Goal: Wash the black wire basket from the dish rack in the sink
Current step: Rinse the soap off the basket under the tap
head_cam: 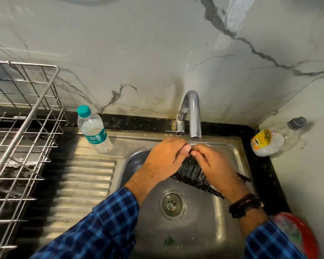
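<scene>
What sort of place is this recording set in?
Likely a home kitchen: a steel sink with a tap, a dish rack beside it, and a basket held under the tap.

Black counter, steel sink, water bottle on drainboard, dish rack left

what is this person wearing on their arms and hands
Blue-and-navy checked shirt sleeves cover both arms: left sleeve, right sleeve. The left hand and right hand are ungloved. Dark beaded bracelets circle the right wrist.
</scene>
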